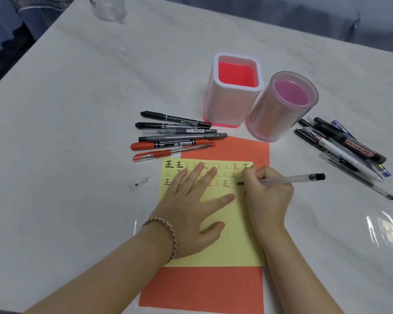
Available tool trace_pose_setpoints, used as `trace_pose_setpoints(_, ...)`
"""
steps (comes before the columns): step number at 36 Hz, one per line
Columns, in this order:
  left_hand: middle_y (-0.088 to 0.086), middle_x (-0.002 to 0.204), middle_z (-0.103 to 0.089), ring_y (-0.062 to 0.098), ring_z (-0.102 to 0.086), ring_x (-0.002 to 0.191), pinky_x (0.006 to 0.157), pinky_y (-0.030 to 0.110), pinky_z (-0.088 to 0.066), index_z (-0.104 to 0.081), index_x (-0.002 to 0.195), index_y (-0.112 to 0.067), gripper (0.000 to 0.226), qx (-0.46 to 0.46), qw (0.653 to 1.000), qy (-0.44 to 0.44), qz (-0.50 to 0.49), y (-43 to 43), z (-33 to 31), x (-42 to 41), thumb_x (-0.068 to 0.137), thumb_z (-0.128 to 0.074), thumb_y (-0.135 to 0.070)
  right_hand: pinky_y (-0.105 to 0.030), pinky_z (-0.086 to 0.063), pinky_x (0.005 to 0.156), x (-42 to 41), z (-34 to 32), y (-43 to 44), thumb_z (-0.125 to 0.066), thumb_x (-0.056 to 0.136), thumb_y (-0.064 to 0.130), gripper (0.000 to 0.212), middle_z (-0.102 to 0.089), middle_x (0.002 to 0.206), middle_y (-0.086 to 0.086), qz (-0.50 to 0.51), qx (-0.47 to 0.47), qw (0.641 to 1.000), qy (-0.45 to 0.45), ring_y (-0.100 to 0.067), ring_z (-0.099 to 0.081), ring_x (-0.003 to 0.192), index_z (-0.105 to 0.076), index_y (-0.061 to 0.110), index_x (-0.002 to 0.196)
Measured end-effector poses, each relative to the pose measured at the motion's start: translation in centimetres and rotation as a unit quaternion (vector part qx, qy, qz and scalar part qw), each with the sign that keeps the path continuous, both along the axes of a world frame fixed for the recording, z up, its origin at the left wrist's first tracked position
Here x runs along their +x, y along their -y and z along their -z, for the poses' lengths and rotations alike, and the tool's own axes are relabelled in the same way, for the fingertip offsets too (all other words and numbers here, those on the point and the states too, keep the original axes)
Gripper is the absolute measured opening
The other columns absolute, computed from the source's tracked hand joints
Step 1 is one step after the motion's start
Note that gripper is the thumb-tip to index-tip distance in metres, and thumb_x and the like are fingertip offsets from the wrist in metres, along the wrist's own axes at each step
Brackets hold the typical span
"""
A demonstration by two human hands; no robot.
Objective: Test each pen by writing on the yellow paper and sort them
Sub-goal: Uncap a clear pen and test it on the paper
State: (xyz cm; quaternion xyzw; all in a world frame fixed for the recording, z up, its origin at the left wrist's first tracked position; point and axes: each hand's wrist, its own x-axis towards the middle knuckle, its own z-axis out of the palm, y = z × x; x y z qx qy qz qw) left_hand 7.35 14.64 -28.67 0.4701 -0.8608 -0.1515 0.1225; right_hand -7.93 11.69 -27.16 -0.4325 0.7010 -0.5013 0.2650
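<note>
On white marble-look table (77, 132): yellow rectangular paper sheet (232, 234), atop orange sheet (202, 288). Left hand (191, 207) flat on it, fingers spread. Right hand (266, 191) pinches clear-barrelled black gel pen (290, 179), tip on paper. Six pens (175, 137) left; pen pile (345, 150) right.

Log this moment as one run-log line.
step: pen test | right hand: grips clear pen, tip on yellow paper | left hand: flat, pressing paper | clear cap: left of paper | square holder, round holder: empty
</note>
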Motion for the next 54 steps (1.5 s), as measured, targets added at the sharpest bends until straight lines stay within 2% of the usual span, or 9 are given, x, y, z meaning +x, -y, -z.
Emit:
trace_pose_setpoints(11, 0.011, 0.147, -0.033, 0.031, -0.02, 0.138, 0.108, 0.048, -0.013, -0.046, 0.128, -0.042, 0.048, 0.004, 1.0, 0.006, -0.002, 0.0, 0.0, 0.0, 0.08, -0.042, -0.049, -0.012, -0.027, 0.044, -0.1, 0.2, 0.1, -0.059, 0.081, 0.007, 0.044, -0.035, 0.038, 0.006, -0.019, -0.005, 1.0, -0.006, -0.007, -0.034, 0.041, -0.038, 0.011, 0.043)
trace_pose_setpoints(17, 0.011, 0.146, -0.034, 0.031, -0.021, 0.138, 0.108, 0.048, -0.013, -0.047, 0.127, -0.041, 0.048, 0.001, 1.0, 0.007, -0.002, 0.0, 0.0, 0.0, 0.08, -0.043, -0.049, -0.011, -0.028, 0.044, -0.2, 0.1, 0.1, -0.059, 0.079, 0.007, 0.043, -0.036, 0.038, 0.006, -0.016, 0.003, 1.0, -0.007, -0.007, -0.035, 0.042, -0.038, 0.011, 0.043)
trace_pose_setpoints(21, 0.011, 0.147, -0.034, 0.03, -0.02, 0.138, 0.108, 0.048, -0.014, -0.047, 0.127, -0.042, 0.048, 0.002, 1.0, 0.008, -0.003, 0.0, 0.0, 0.0, 0.08, -0.042, -0.05, -0.012, -0.028, 0.044, -0.2, 0.0, 0.0, -0.059, 0.08, 0.007, 0.042, -0.039, 0.043, -0.004, -0.015, 0.007, 1.0, -0.001, -0.008, -0.035, 0.043, -0.039, 0.01, 0.044)
trace_pose_setpoints(25, 0.01, 0.147, -0.033, 0.029, -0.018, 0.138, 0.109, 0.047, -0.012, -0.047, 0.128, -0.042, 0.049, 0.006, 1.0, 0.006, -0.003, 0.0, 0.0, 0.0, 0.08, -0.042, -0.049, -0.012, -0.028, 0.044, 0.0, 0.0, 0.1, -0.059, 0.079, 0.007, 0.042, -0.036, 0.037, 0.005, -0.027, 0.012, 1.0, -0.008, -0.007, -0.035, 0.041, -0.038, 0.011, 0.043)
trace_pose_setpoints(34, 0.01, 0.147, -0.032, 0.03, -0.019, 0.139, 0.11, 0.046, -0.01, -0.047, 0.128, -0.043, 0.048, 0.006, 1.0, 0.012, -0.001, 0.0, -0.1, 0.0, 0.08, -0.042, -0.05, -0.015, -0.022, 0.043, -0.3, 0.3, 0.0, -0.057, 0.078, 0.006, 0.046, -0.031, 0.036, 0.007, 0.006, -0.01, 1.0, -0.023, -0.008, -0.028, 0.042, -0.03, 0.018, 0.043)
trace_pose_setpoints(37, 0.01, 0.148, -0.032, 0.029, -0.018, 0.139, 0.11, 0.045, -0.009, -0.046, 0.128, -0.043, 0.048, 0.006, 1.0, 0.016, -0.001, 0.0, -0.1, 0.1, 0.08, -0.042, -0.05, -0.015, -0.024, 0.044, -0.4, 0.1, 0.0, -0.057, 0.079, 0.007, 0.044, -0.029, 0.038, 0.007, 0.028, -0.012, 0.999, 0.016, -0.006, -0.027, 0.042, -0.032, 0.015, 0.044)
trace_pose_setpoints(45, 0.011, 0.146, -0.036, 0.031, -0.024, 0.137, 0.107, 0.046, -0.012, -0.046, 0.126, -0.043, 0.047, 0.0, 1.0, 0.029, -0.002, 0.0, -0.3, 0.0, 0.081, -0.04, -0.051, -0.014, -0.035, 0.044, -1.5, -1.1, -0.6, -0.056, 0.09, 0.033, 0.041, -0.048, 0.044, 0.003, 0.035, -0.014, 0.988, 0.148, -0.006, -0.041, 0.041, -0.044, 0.015, 0.055)
trace_pose_setpoints(50, 0.011, 0.146, -0.035, 0.032, -0.026, 0.136, 0.106, 0.046, -0.012, -0.045, 0.128, -0.045, 0.047, -0.004, 0.999, 0.048, -0.002, 0.1, -0.4, 0.0, 0.082, -0.037, -0.053, -0.021, -0.045, 0.057, -2.3, -1.5, -1.3, -0.067, 0.084, 0.02, 0.022, -0.06, 0.053, 0.001, -0.05, 0.003, 0.991, 0.124, -0.011, -0.055, 0.054, -0.054, 0.014, 0.067)
trace_pose_setpoints(54, 0.01, 0.146, -0.034, 0.032, -0.025, 0.137, 0.107, 0.046, -0.011, -0.043, 0.128, -0.045, 0.047, -0.004, 0.999, 0.051, -0.002, 0.1, -0.3, 0.0, 0.083, -0.037, -0.053, -0.017, -0.038, 0.049, -2.1, -1.5, -1.3, -0.068, 0.082, 0.018, 0.039, -0.053, 0.041, 0.003, -0.039, -0.006, 0.995, 0.086, -0.009, -0.047, 0.045, -0.042, 0.014, 0.053)
